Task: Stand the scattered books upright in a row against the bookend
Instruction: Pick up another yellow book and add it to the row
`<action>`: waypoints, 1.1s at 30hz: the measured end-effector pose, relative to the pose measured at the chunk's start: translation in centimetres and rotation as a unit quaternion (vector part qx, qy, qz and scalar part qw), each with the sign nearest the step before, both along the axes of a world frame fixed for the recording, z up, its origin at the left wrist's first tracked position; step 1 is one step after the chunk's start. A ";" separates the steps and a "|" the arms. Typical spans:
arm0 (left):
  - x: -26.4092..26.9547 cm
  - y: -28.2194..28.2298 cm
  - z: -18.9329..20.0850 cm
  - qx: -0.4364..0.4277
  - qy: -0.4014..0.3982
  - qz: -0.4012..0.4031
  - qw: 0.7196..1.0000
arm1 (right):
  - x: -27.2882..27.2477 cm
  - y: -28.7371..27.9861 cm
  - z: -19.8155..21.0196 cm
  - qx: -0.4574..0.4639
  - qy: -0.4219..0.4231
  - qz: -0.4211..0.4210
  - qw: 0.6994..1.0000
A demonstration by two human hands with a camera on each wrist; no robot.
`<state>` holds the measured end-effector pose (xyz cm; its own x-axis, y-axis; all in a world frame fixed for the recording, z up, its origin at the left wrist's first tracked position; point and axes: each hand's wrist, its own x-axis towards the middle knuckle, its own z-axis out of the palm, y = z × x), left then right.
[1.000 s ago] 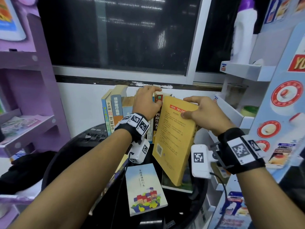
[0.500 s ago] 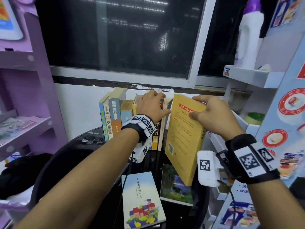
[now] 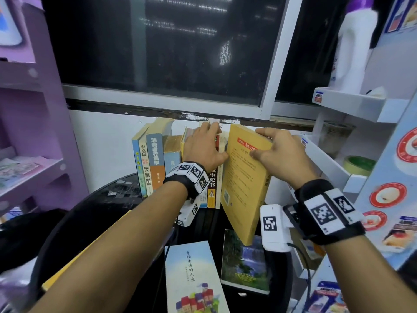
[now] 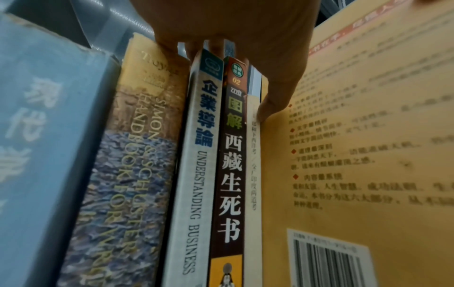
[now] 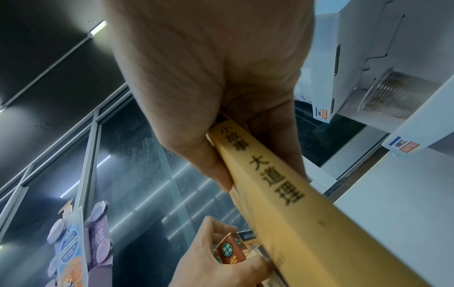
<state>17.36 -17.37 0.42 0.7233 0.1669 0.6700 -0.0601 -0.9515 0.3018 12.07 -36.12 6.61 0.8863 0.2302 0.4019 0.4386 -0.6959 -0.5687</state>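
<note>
Head view: right hand [image 3: 278, 154] grips top of yellow book [image 3: 244, 184], thumb on back cover, fingers over top edge & far side. Book tilted, top leaning left toward the row, bottom corner lifted above the counter [image 3: 94, 213] near its right edge. Right wrist view shows spine pinched betw. thumb & fingers. Left hand [image 3: 203, 147] lies on tops of standing books [image 3: 155, 159], fingers curled over the top edges, thumb tip [image 4: 267, 110] touching yellow book's cover next to the thin cream spine. Row stands upright at back edge of counter, vs white wall; dark brown spine [image 4: 230, 174] & grey "Understanding Business" spine [image 4: 194, 174] just left of the thumb. Bookend not visible. Two books flat at front of counter: pale blue one w/ coloured houses [image 3: 194, 279], waterfall-cover one [image 3: 244, 263] beside it on right, partly under yellow book's low corner. White shelf unit [image 3: 352, 105] stands right of counter, purple shelf [image 3: 33, 168] left.
</note>
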 end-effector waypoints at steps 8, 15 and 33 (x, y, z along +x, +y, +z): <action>-0.1 0.5 0.0 0.007 0.007 -0.013 1.000 | 1.7 0.8 0.3 -0.009 -0.006 -0.017 1.000; -0.1 1.1 -0.3 0.009 0.009 -0.026 1.000 | 3.0 2.2 -0.6 0.000 -0.029 -0.023 0.999; 0.1 2.0 -0.6 0.061 -0.006 -0.043 0.997 | 9.3 6.3 -2.8 0.016 -0.023 -0.027 0.999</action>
